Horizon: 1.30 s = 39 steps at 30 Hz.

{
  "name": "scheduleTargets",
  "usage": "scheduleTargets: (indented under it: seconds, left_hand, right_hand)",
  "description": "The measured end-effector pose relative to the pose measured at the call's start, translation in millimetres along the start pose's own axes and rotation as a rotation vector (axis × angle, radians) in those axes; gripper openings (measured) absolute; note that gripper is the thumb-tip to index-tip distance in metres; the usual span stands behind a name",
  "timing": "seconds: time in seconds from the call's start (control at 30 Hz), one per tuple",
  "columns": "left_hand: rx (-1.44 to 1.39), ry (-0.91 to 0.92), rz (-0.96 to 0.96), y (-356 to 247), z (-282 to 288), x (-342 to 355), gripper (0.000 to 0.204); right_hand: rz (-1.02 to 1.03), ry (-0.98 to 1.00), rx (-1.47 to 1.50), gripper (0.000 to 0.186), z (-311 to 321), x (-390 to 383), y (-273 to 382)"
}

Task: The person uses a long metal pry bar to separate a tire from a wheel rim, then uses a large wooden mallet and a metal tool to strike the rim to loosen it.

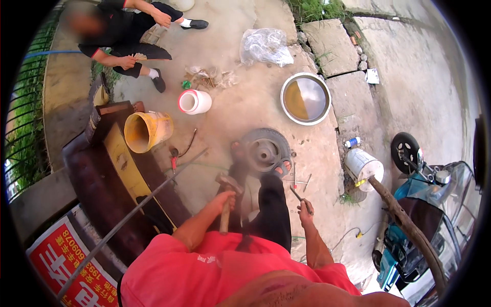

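My left hand [225, 201] is closed around the wooden handle of a hammer [230, 182], whose head points up and away from me. My right hand [305, 209] grips a thin, dark metal bar [295, 193], its free end angled toward the ground ahead; its exact kind is hard to tell. Beyond both hands a small wheel with a black tyre [264, 149] lies flat on the concrete between my feet. Neither tool touches it. By my right foot lies a T-handled wrench [307, 182].
A metal basin of brownish water [306, 99] stands ahead right. Ahead left are a yellow bucket [148, 132], a white-and-red container [195, 102] and a seated person holding a fan [148, 51]. A dark sofa [92, 169] flanks my left; a teal scooter [414, 225] and wooden pole [409, 225] my right.
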<state>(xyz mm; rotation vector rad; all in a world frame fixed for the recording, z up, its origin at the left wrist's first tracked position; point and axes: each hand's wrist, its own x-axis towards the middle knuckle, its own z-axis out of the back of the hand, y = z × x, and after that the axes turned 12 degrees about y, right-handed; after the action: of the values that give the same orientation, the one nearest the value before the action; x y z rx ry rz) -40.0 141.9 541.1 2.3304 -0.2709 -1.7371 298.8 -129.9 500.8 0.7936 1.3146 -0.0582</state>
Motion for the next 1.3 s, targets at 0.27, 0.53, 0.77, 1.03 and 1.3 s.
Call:
scheduleTargets:
  seconds: [0.27, 0.53, 0.77, 1.03, 1.3]
  left_hand:
    - [0.022, 0.035, 0.004, -8, 9, 5, 0.023]
    - [0.111, 0.003, -0.004, -10, -18, 3, 0.019]
    - [0.018, -0.001, -0.003, -9, -4, -11, 0.02]
    - [-0.002, 0.026, 0.035, -14, 3, 6, 0.022]
    - [-0.015, 0.019, 0.033, -18, -4, 6, 0.019]
  right_hand:
    - [-0.023, 0.014, -0.008, 0.039, 3, 10, 6]
    - [-0.008, -0.039, -0.029, 0.039, 10, 23, 0]
    - [0.211, -0.097, -0.202, 0.029, -24, 30, 38]
    - [0.528, 0.171, -0.426, 0.022, -45, 52, 118]
    - [0.578, 0.244, -0.43, 0.019, -99, 103, 141]
